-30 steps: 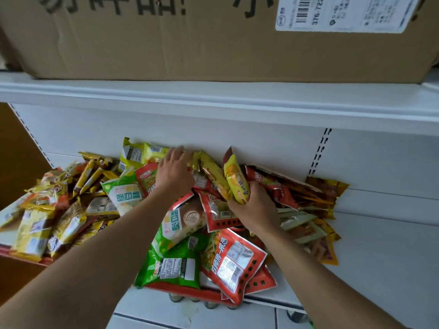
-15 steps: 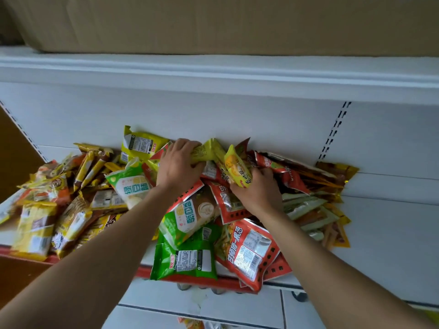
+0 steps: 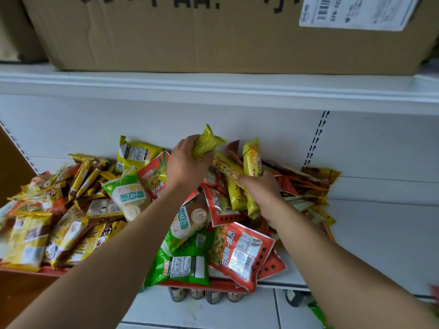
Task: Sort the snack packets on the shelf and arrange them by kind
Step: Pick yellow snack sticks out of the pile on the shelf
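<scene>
I'm barely starting — left hand (image 3: pixel 186 163) gripping one yellow packet (image 3: pixel 206 141), right hand (image 3: pixel 261 189) clutching a yellow bundle (image 3: pixel 252 160), heap (image 3: pixel 71 224) lying unsorted.

The snack packets (image 3: pixel 128 198) lie in a heap on the left and middle of your shelf (image 3: pixel 384 245). Behind them stands the back wall (image 3: pixel 71 129). Above, a box (image 3: pixel 190 39) sits on the top shelf (image 3: pixel 213 84).

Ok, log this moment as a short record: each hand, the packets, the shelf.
left hand: grips one yellow packet, held above the pile
right hand: grips several long yellow packets
pile: red, green and yellow packets, mixed together
shelf: white, carries the pile
above: cardboard box
</scene>
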### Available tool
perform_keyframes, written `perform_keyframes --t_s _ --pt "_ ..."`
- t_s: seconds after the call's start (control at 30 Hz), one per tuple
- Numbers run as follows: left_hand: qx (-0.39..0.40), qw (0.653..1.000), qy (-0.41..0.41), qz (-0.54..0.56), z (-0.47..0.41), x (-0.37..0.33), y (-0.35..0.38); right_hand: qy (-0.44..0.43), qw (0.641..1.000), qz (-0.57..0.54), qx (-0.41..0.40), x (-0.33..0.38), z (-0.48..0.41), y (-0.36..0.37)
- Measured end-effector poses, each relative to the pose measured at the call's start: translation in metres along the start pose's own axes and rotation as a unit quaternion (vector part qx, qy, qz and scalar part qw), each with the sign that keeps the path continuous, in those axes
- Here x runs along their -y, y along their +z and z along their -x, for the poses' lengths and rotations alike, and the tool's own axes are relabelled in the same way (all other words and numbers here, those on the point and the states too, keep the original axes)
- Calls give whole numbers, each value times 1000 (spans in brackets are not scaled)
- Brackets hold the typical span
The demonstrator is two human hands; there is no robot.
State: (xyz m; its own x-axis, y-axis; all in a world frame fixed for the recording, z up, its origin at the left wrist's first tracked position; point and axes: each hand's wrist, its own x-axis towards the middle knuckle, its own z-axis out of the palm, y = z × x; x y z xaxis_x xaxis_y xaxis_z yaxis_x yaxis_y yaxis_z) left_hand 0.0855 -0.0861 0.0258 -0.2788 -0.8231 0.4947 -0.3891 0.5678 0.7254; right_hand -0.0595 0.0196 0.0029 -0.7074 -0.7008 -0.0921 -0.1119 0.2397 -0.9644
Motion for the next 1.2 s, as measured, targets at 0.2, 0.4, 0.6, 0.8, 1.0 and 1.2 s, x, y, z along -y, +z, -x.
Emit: perform_keyframes --t_s 0.2,0.4,0.6,0.8,1.0,1.2 --pt "-2 1000 7 -26 9 0 5 -25 971 230 62 -17 11 5" --pt "7 999 14 -50 15 3 6 -62 936 332 103 -25 7 14" --pt "16 997 7 -80 19 -3 4 -47 934 324 146 -21 5 15" --pt "4 998 -3 -63 23 -9 -3 -34 972 211 99 -19 2 15" --pt "-7 999 -43 -16 27 -14 -13 -48 977 197 73 -19 3 15" --pt "-28 994 -77 69 27 -16 -19 -60 984 168 18 -13 0 11"
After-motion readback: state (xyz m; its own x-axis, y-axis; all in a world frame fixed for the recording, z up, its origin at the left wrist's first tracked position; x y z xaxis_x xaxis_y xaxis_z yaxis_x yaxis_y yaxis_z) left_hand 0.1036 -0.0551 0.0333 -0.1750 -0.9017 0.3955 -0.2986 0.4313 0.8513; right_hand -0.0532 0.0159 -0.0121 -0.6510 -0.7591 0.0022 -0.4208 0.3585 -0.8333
